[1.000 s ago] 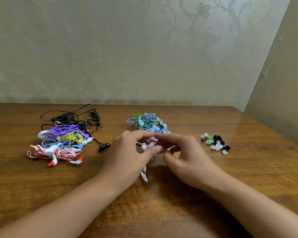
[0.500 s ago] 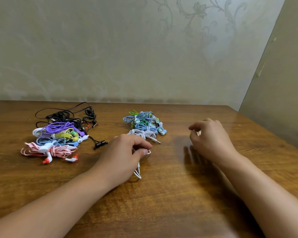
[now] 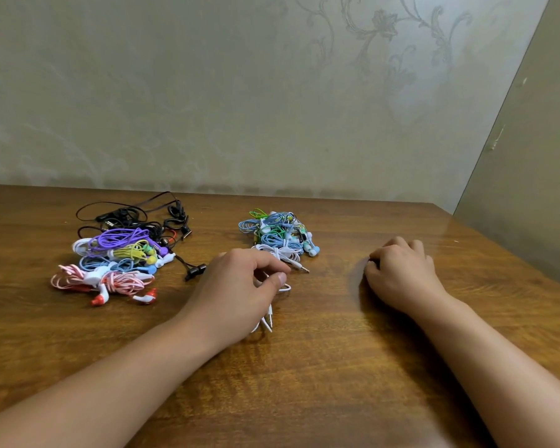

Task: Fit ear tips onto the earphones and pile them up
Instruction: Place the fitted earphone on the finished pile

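Observation:
My left hand [image 3: 240, 286] grips a white earphone set [image 3: 269, 318]; its cable loops hang out below my fingers onto the table. My right hand [image 3: 400, 274] rests knuckles-up on the table to the right, fingers curled over the spot where the loose ear tips lay; the tips are hidden beneath it. A pile of blue, green and white coiled earphones [image 3: 280, 236] lies just beyond my left hand, with a white coil and jack plug at its front. A second pile of purple, yellow, blue, pink and black earphones [image 3: 120, 253] lies at the left.
The wooden table [image 3: 304, 367] meets a patterned wall at the back and a plain panel at the right. Black earphone cables [image 3: 126, 215] spread behind the left pile.
My right hand left the white earphones and moved right, over the ear tips, then settled lower on the table. My left hand kept hold of the white earphones.

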